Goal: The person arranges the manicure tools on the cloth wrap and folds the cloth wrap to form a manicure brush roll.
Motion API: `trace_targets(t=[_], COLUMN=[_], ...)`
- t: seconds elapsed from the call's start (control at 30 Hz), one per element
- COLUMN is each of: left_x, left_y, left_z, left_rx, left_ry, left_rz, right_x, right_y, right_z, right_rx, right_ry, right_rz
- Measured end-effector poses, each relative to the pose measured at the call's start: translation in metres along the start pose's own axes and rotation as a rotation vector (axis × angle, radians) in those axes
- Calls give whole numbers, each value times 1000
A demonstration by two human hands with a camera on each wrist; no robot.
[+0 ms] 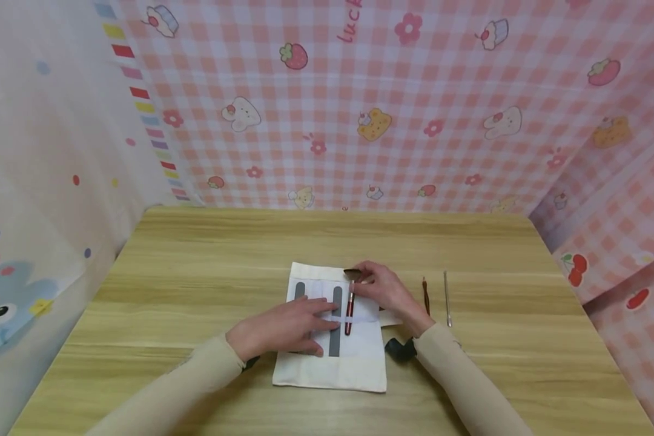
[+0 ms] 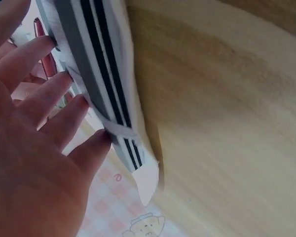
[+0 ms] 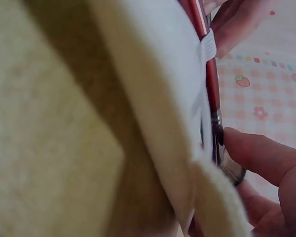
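Note:
A white cloth tool case (image 1: 329, 372) lies flat, with grey strips (image 1: 335, 339) like nail files held under its white elastic band. My left hand (image 1: 286, 327) rests across the strips, fingers extended; in the left wrist view the fingertips (image 2: 101, 140) touch a grey strip's edge. To the right of these a brush with a dark red handle (image 1: 349, 318) runs through the elastic loop (image 3: 208, 45). Its dark bristles (image 1: 352, 274) point toward the case's far edge. My right hand (image 1: 381, 287) pinches the brush near its metal ferrule (image 3: 217, 123), thumb against it.
Right of the case lie a slim reddish-brown tool (image 1: 426, 295) and a thin metal rod (image 1: 447, 300). A dark rounded object (image 1: 400, 350) sits partly under the right sleeve. Another dark item (image 1: 251, 363) shows beside the left wrist. Patterned cloth (image 1: 338, 151) hangs behind the wooden table.

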State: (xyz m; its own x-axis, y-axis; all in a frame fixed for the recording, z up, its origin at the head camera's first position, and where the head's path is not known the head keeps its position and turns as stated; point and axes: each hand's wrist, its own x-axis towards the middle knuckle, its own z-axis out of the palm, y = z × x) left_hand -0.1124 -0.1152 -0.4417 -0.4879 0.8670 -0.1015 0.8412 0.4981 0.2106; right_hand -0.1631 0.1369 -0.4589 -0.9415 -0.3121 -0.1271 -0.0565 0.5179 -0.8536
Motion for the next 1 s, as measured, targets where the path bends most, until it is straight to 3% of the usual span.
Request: trace_targets(t=[0.3,0.67,1.0], left_x=[4,2,1], left_y=[-1,0,-2], left_z=[3,3,1], left_rx=[-10,-162,-261], left_ry=[34,-34,-33], left_rz=[8,-75,-111], right_x=[-3,-4,-6], right_y=[0,1,-1], right_z=[-1,1,-6], right_rx=[-19,-71,23], right_ry=[-34,-69,-105], right_rz=[30,83,24])
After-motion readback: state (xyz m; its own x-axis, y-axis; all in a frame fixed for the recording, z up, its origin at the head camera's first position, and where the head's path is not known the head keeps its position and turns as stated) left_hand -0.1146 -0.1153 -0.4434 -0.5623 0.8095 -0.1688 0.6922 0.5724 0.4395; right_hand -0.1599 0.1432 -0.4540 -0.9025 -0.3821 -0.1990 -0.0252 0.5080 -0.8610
